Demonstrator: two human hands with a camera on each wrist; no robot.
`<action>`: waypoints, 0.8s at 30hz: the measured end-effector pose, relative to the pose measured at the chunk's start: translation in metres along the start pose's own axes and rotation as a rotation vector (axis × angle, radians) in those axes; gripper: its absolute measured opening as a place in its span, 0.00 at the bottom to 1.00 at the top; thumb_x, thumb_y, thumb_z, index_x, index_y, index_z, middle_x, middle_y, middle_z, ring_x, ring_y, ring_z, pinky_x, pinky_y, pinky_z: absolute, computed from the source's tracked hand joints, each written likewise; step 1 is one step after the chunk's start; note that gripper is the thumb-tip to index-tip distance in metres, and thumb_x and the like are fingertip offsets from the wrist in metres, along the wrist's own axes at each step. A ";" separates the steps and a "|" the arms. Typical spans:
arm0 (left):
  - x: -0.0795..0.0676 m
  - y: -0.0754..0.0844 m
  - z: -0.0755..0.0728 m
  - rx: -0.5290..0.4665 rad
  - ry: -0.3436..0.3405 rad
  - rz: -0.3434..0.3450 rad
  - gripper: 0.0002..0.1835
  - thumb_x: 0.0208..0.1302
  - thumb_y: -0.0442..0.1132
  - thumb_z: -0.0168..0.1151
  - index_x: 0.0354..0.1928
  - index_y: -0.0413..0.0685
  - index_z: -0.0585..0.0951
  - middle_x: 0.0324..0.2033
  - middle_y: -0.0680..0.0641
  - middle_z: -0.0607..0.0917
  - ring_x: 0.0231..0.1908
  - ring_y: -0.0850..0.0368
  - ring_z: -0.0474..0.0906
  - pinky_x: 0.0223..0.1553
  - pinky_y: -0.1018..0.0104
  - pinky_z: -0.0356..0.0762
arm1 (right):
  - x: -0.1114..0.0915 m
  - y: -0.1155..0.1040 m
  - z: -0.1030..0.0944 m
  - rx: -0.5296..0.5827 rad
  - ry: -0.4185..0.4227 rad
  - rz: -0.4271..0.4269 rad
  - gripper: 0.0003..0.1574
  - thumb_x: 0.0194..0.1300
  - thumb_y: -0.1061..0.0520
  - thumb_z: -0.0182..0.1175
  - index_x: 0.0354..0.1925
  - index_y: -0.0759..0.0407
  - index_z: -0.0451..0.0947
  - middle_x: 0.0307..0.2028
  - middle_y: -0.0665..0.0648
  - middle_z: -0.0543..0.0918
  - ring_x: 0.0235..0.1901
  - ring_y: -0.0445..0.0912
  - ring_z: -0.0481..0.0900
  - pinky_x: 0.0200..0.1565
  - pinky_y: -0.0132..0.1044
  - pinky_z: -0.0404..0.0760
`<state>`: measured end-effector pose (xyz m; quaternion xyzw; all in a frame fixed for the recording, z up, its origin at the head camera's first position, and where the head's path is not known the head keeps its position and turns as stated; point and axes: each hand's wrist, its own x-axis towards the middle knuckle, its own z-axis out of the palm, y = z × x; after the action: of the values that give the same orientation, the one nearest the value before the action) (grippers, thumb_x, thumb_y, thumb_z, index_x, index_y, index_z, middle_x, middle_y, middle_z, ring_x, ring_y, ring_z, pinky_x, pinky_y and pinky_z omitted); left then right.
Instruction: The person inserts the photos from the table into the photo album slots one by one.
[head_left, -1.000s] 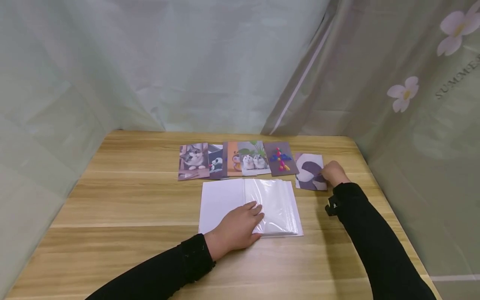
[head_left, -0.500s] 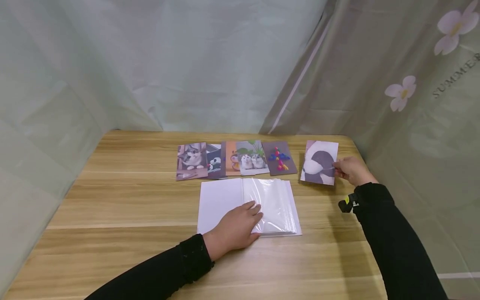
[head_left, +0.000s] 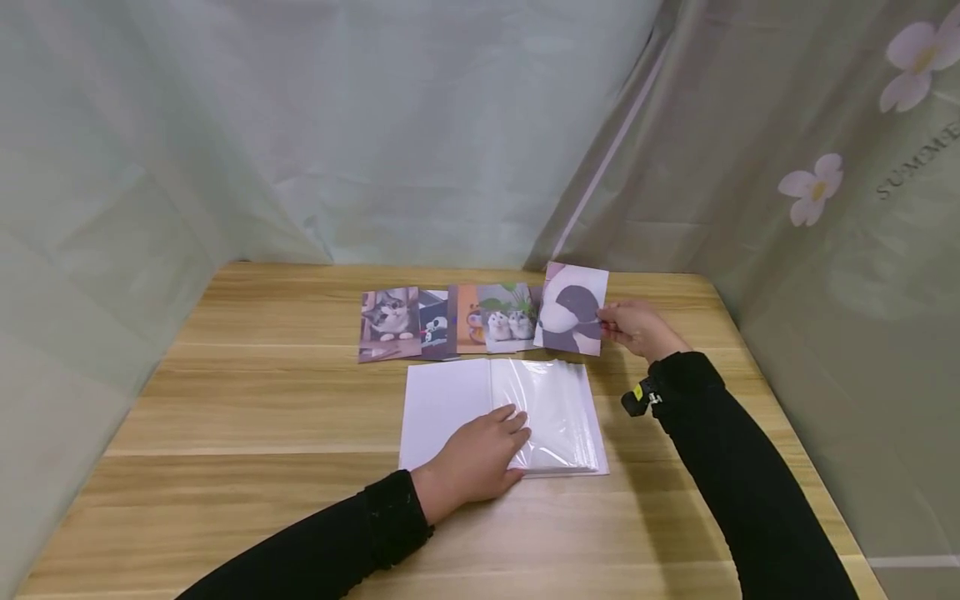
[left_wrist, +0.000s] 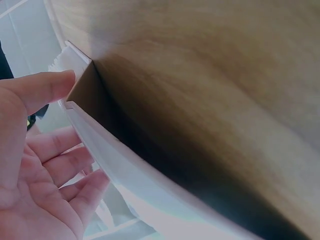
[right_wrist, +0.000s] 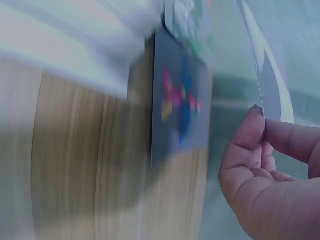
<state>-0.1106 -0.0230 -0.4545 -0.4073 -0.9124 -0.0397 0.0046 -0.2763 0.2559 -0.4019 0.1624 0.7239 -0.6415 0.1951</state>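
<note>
In the head view an open photo album (head_left: 447,408) lies on the table, its clear plastic sleeves (head_left: 558,425) on the right side. My left hand (head_left: 472,457) rests on the album's lower middle with relaxed fingers; the left wrist view has its thumb (left_wrist: 47,90) at the album's bottom edge. Between thumb and fingers my right hand (head_left: 641,327) pinches the right edge of a photo of a black-and-white plush-looking animal (head_left: 572,308). That photo is held up off the table, in front of a dark photo with a colourful shape (right_wrist: 182,95).
Behind the album lies a row of photos: a cat photo (head_left: 389,323), a dark photo with a small panda-like figure (head_left: 433,321), an orange photo (head_left: 469,317) and a two-hamster photo (head_left: 508,321). A grey curtain (head_left: 420,150) hangs along the table's back edge.
My right hand has picked the plush-looking animal photo up from the table's right side, first drawing it right, then carrying it left over the colourful-shape photo. The left hand stays on the album.
</note>
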 end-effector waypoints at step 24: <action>0.001 -0.001 0.003 0.012 0.009 -0.009 0.29 0.63 0.55 0.67 0.60 0.45 0.81 0.62 0.44 0.79 0.66 0.48 0.70 0.66 0.62 0.68 | 0.045 0.017 0.106 0.206 -0.034 0.042 0.09 0.72 0.71 0.53 0.32 0.65 0.74 0.27 0.55 0.75 0.22 0.42 0.76 0.29 0.28 0.80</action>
<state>-0.1118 -0.0225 -0.4572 -0.4029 -0.9145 -0.0358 0.0109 -0.2991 0.1524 -0.4496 0.1858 0.6472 -0.7109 0.2029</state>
